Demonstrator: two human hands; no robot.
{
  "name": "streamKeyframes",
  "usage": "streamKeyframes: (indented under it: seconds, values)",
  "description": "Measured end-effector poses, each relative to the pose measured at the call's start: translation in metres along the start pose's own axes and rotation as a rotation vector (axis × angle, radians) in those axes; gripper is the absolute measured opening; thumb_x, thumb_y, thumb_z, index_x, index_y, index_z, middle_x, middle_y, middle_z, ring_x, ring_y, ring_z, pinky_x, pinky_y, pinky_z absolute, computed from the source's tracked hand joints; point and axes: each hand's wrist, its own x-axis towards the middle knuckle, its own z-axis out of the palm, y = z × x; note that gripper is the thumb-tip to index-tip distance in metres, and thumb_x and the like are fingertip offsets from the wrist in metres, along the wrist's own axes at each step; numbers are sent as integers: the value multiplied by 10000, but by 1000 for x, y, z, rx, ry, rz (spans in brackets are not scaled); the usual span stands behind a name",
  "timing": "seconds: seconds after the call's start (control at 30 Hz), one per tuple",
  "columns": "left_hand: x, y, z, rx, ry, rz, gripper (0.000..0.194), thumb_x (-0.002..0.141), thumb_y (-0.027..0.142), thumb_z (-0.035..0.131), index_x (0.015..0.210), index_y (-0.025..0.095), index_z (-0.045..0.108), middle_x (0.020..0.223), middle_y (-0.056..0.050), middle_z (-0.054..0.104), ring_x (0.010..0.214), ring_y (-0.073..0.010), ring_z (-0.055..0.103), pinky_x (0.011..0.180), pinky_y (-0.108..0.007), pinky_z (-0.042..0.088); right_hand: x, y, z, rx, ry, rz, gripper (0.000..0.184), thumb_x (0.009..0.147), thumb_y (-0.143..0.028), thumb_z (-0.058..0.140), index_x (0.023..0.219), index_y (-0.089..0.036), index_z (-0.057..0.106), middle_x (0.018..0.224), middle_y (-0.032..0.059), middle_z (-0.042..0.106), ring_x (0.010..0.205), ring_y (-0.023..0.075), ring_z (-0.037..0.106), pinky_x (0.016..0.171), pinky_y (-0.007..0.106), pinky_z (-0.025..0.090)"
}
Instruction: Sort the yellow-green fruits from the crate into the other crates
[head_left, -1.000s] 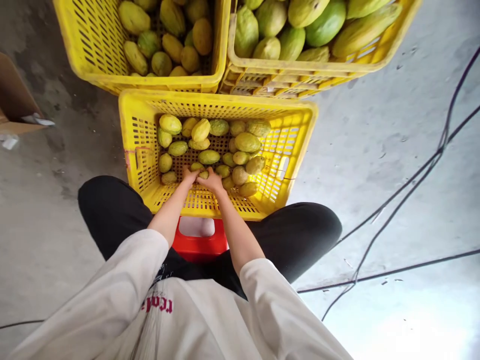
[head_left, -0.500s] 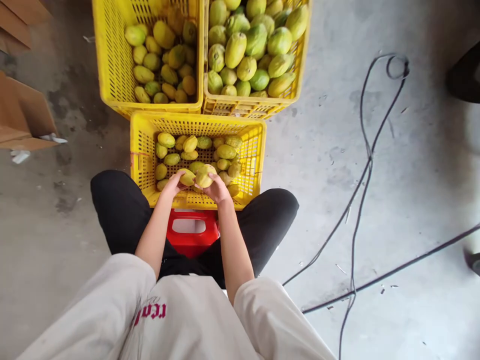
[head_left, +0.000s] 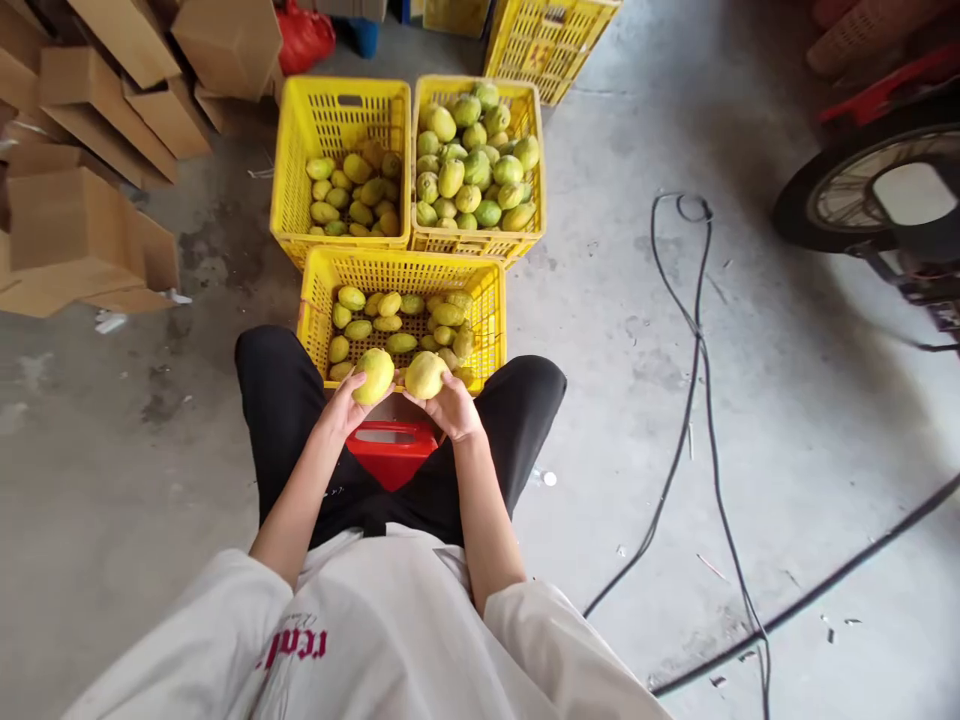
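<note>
My left hand (head_left: 346, 406) is wrapped around a yellow-green papaya (head_left: 373, 375). A second, paler yellow papaya (head_left: 425, 375) sits in the closed fingers of my right hand (head_left: 453, 408). Both hands are side by side above the near edge of a low yellow crate (head_left: 492, 318), between my knees. Inside that crate several papayas (head_left: 401, 343) lie spread over the slatted bottom, thicker towards its right side. The undersides of the two held fruits are hidden by my palms.
Behind stand two taller yellow crates, the left one (head_left: 289, 165) partly filled, the right one (head_left: 480, 243) heaped with papayas. A red plastic stool (head_left: 394, 462) shows between my legs. Cardboard boxes (head_left: 82, 230) lie left; black cable (head_left: 701, 330) and a wheel (head_left: 817, 190) are right.
My view has tilted up, showing more floor and boxes behind. Both hands have drawn back towards me with the papayas, lifting them to the crate's near rim and slightly apart.
</note>
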Motion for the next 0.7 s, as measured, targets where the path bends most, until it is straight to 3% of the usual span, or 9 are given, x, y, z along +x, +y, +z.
streamKeyframes:
  seconds: [0.1, 0.17, 0.27, 0.4, 0.5, 0.6, 0.7]
  values:
    - [-4, -6, -2, 9, -22, 21, 456, 898, 375, 772, 1332, 237, 780, 1419, -187, 945, 1816, -436, 700, 1489, -621, 651, 5, 12, 3, -12, 11, 8, 589, 833, -465, 977, 1328, -367, 672, 1281, 35, 906, 1301, 364, 938, 1098, 561, 863]
    - [-6, -8, -3, 33, -26, 66, 492, 865, 373, 796, 1341, 257, 755, 1417, -165, 937, 1789, -426, 727, 1480, -620, 656, 8, 16, 10, -24, 13, -7, 590, 813, -410, 971, 1303, -370, 645, 1254, 20, 896, 1277, 356, 940, 1071, 548, 864]
    - [-7, -8, -6, 83, -11, 120, 571, 833, 386, 838, 1382, 284, 720, 1521, -150, 900, 1760, -417, 749, 1464, -621, 668, 6, 18, 23, -70, 24, -37, 554, 837, -474, 943, 1292, -364, 647, 1264, 38, 904, 1401, 397, 919, 1125, 592, 852]
    - [-6, -9, -6, 98, -11, 161, 546, 920, 590, 789, 1369, 288, 714, 1609, -173, 861, 1753, -462, 736, 1372, -650, 734, 0, 16, 36, -96, 107, -89, 537, 902, -598, 761, 1371, -342, 710, 1371, 109, 907, 1616, 450, 817, 1207, 661, 814]
    - [-5, -12, -1, 85, -31, 203, 603, 950, 564, 761, 1480, 284, 696, 1717, -166, 822, 1786, -456, 705, 1361, -636, 731, -4, 15, 41, -90, 140, -148, 603, 890, -577, 690, 1439, -328, 715, 1471, 133, 901, 1688, 464, 769, 1215, 674, 798]
    - [-6, -16, 8, 48, -27, 268, 614, 993, 508, 839, 1558, 328, 676, 1830, -129, 771, 1861, -411, 635, 1422, -601, 678, -6, 16, 42, -47, 124, -197, 532, 944, -593, 741, 1401, -322, 730, 1435, 136, 917, 1653, 445, 787, 1198, 616, 796]
    - [-10, -18, 15, -90, -40, 310, 493, 1007, 457, 905, 1461, 320, 771, 1798, -125, 804, 1921, -403, 563, 1513, -588, 592, -5, 20, 41, 48, 75, -226, 435, 1004, -597, 860, 1334, -323, 785, 1317, 95, 937, 1496, 381, 855, 1114, 486, 804]
